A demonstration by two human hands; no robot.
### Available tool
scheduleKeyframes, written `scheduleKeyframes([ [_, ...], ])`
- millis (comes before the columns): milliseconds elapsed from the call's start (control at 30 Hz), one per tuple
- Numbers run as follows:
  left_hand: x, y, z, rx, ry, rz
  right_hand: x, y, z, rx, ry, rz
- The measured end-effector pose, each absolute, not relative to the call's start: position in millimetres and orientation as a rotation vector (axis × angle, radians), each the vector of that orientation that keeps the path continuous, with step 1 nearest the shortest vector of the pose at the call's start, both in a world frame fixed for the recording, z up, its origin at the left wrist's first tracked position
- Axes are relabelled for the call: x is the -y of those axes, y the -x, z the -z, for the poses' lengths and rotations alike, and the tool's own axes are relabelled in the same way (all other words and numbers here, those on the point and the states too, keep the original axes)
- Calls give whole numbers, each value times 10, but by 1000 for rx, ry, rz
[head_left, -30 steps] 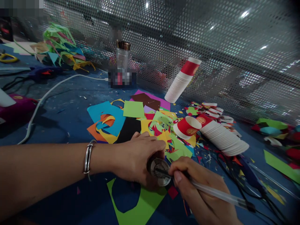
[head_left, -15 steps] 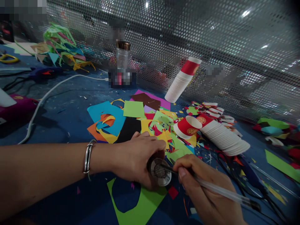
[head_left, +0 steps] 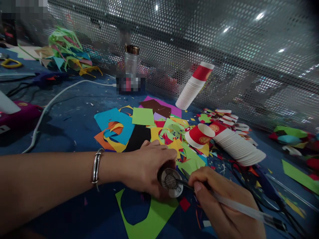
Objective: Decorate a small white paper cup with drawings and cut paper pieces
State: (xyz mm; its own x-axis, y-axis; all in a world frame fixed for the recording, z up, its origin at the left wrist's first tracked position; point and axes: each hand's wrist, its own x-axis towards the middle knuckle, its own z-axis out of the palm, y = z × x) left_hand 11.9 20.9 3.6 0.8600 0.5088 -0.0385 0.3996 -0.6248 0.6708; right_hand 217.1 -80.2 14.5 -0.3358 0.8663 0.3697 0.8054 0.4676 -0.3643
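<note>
My left hand (head_left: 147, 167), a silver bangle on its wrist, is wrapped around a small round piece (head_left: 171, 182). Its pale face, turned toward me, bears a dark crosshatched circle with short lines out to the rim; the rest is hidden by my fingers. Pinched in my right hand (head_left: 224, 199) is a pen (head_left: 239, 206) with a clear barrel, its dark tip touching or very near the drawn circle. Under my left hand lies a green paper sheet (head_left: 159, 212) with a large round hole.
Beyond my hands are paper scraps (head_left: 171, 132), a blue sheet (head_left: 127, 122), a red-and-white paper cup (head_left: 199, 136) and a fallen cup stack (head_left: 239, 146). Another cup stack (head_left: 193, 88) leans near the perforated metal screen (head_left: 159, 39). A white cable (head_left: 52, 99) and a glue gun (head_left: 269, 189) flank the area.
The pen has tilted slightly, its back end shifting right and down along with my right hand. My left hand keeps its hold on the round piece. The view has shifted a little.
</note>
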Motion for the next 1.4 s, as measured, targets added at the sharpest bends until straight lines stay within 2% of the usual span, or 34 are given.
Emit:
scheduleKeyframes([
  [433,-224,-116,-35,-643,-2321,-195,819,-2155,-149,2225,1391,-195],
  [1067,-238,-158,26,-634,-2299,-240,775,-2103,-110,2151,1362,-420],
  [1400,-226,-164,36,-620,-2288,-253,749,-2133,-99,2116,1373,-375],
])
